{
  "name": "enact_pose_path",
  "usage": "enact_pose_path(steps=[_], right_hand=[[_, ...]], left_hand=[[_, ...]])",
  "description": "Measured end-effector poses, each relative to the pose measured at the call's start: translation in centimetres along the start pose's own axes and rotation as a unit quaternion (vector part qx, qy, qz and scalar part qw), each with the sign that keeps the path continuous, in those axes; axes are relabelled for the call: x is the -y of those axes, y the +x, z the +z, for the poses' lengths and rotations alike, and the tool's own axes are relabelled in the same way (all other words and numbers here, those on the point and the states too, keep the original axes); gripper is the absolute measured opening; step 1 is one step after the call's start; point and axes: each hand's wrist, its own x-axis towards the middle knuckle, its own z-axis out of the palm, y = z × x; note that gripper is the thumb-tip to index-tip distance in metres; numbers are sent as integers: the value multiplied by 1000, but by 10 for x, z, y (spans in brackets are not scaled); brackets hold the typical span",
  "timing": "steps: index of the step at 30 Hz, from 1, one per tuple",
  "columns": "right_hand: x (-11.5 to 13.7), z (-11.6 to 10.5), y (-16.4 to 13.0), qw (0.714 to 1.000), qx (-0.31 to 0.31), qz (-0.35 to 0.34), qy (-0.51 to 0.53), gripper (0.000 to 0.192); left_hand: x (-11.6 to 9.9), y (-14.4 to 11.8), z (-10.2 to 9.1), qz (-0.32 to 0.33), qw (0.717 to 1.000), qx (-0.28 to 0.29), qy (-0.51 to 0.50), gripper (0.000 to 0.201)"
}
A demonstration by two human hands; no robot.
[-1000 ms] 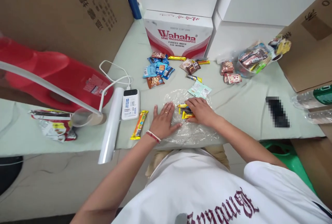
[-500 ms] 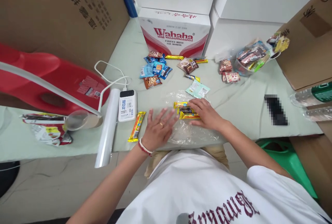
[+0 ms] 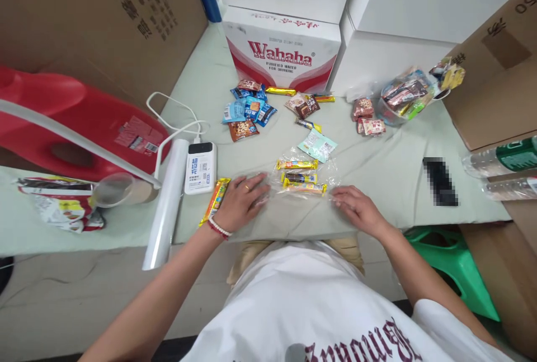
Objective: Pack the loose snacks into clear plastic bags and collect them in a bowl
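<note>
Three snack bars [image 3: 299,177] are aligned within clear film [image 3: 328,167]; a fourth bar [image 3: 215,198] is left outside. Left hand [image 3: 242,202] and right hand [image 3: 357,208] (loosely curled, grip unclear) are placed alongside.

Three snack bars [image 3: 299,178], seemingly on film [image 3: 328,168], right of the power bank [image 3: 200,170], the water carton [image 3: 283,57] well behind.

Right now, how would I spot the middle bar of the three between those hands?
Start at the Wahaha box at the back, then look nearer, between the left hand and right hand. Three bars lie there on clear film. The middle bar has a dark wrapper with yellow ends; its two neighbours are bright throughout.
</note>
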Motion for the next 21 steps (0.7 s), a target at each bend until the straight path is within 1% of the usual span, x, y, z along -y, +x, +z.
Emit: enact_pose_path(steps=[3,5,6,8,9,11,13,15,17,19,21], right_hand=[[-3,-20,29,997,18,65,27,30],[-9,-32,49,992,44,116,13,33],[-12,-38,59,988,67,136,-13,34],[-15,-47,80,977,104,159,-98,33],[-14,-50,91,971,108,159,-145,33],[-7,-52,116,962,79,136,-224,34],[3,-46,143,960,55,88,-261,33],[11,-32,170,959,79,37,-269,31],[13,-13,193,957,114,10,-266,37],[12,6,210,954,132,22,-270,43],[8,19,219,951,141,62,-267,39]], left_hand=[[0,19,-2,-65,997,-30,-1,44],[-4,33,-1,-115,992,-57,-8,46],[-7,40,1,-142,987,-74,-13,45],[-13,53,6,-194,974,-114,-21,43],[-16,58,9,-216,966,-139,-23,42],[-20,67,15,-246,950,-192,-26,37],[-21,74,19,-265,934,-236,-32,33],[-20,77,22,-276,922,-266,-44,30],[-18,78,21,-274,915,-290,-58,31],[-18,75,17,-258,913,-311,-66,32],[-19,71,13,-239,917,-313,-63,33]])
